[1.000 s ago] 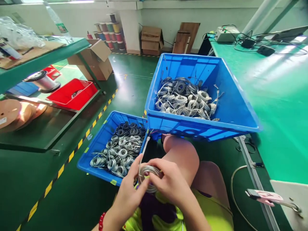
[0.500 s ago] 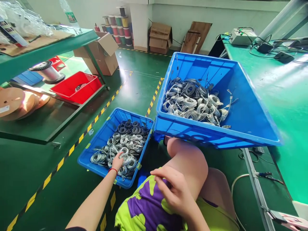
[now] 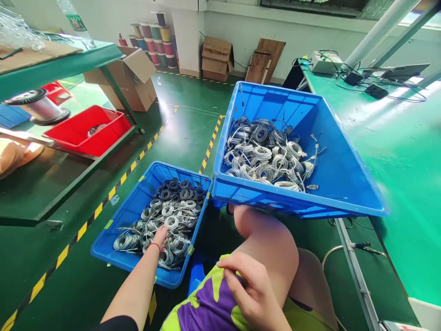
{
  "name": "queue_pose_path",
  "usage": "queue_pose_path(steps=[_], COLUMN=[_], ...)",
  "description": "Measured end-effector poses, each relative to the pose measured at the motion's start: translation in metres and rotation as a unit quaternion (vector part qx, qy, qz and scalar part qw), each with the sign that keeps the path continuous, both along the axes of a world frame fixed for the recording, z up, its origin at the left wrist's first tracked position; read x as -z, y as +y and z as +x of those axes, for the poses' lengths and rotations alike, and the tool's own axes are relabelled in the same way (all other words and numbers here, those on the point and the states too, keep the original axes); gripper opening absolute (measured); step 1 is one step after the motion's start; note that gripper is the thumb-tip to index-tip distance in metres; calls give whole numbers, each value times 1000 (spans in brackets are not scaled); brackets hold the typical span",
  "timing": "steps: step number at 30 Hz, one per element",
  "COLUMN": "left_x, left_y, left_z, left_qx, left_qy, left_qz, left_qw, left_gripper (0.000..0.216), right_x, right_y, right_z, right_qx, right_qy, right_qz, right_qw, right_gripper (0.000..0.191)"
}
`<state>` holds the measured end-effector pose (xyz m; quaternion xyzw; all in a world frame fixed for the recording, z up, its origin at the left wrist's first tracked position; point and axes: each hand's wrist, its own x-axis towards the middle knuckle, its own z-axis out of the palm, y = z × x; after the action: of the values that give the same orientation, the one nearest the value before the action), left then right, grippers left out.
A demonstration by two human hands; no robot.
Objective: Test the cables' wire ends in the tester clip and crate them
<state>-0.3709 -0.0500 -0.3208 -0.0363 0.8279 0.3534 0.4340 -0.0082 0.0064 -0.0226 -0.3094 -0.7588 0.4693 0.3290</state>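
In the head view, my left hand [image 3: 160, 237], with a red cord around the wrist, reaches into the lower blue bin [image 3: 103, 246]. Its stretched fingers rest at the coiled cables, touching or just beside a clear cable coil [image 3: 171, 223]; the undersides of the fingers are hidden. Dark cable coils [image 3: 179, 186] lie towards the far side of that bin. My right hand [image 3: 250, 282] hovers over my lap, fingers loosely curled, with a gap between thumb and forefinger and nothing in it.
A larger, tilted blue bin [image 3: 268, 193] stands to the right, partly filled with coiled cables [image 3: 262, 151]. Beside it is a green table [image 3: 396, 156] with black adapters. To the left, a green-topped rack [image 3: 62, 59] holds a red bin [image 3: 86, 138]. Striped tape [image 3: 98, 211] marks the floor.
The view has shifted, so the bins appear lower and further left. My left hand stays at about the same spot among the coils. My right hand barely moves.
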Motion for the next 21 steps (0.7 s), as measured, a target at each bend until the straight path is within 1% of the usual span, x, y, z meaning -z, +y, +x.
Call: queue_pose_path(steps=[3,5,7,9,11,12,14,16,18,19,20,21], left_x=[-18,-39,-68,-105,-152,-180,-241,-304,-361,-385,-405,-421], left_y=[-8,-5,8,29,53,66,96,131,174,199,225,251], left_z=[13,21,25,22,15,12,11,21,47,65,86,109], left_qx=[17,33,47,55,64,74,99,134,195,245,351,464], left_qy=[7,29,67,124,195,233,306,366,388,392,404,407], left_qz=[7,29,60,108,175,215,292,367,426,448,445,410], left_qw=[1000,999,995,985,963,946,901,845,794,766,718,672], left_gripper=[38,34,30,25,20,21,28,31,33,35,41,47], right_x=[-1,-1,1,5,11,14,23,32,42,46,50,52], right_y=[7,11,13,12,10,8,5,2,-1,-3,-4,-5], right_z=[-12,-22,-31,-37,-41,-42,-43,-44,-47,-48,-50,-52], right_qx=[14,19,17,10,8,10,20,20,24,31,41,53], right_qy=[10,8,0,-9,-5,6,29,54,79,94,111,130], right_qz=[-4,-21,-35,-27,-9,-3,0,0,-4,-10,-17,-25], right_qw=[1000,1000,999,1000,1000,1000,999,998,997,995,993,990], right_gripper=[20,20,19,18,17,16,17,19,22,23,24,24])
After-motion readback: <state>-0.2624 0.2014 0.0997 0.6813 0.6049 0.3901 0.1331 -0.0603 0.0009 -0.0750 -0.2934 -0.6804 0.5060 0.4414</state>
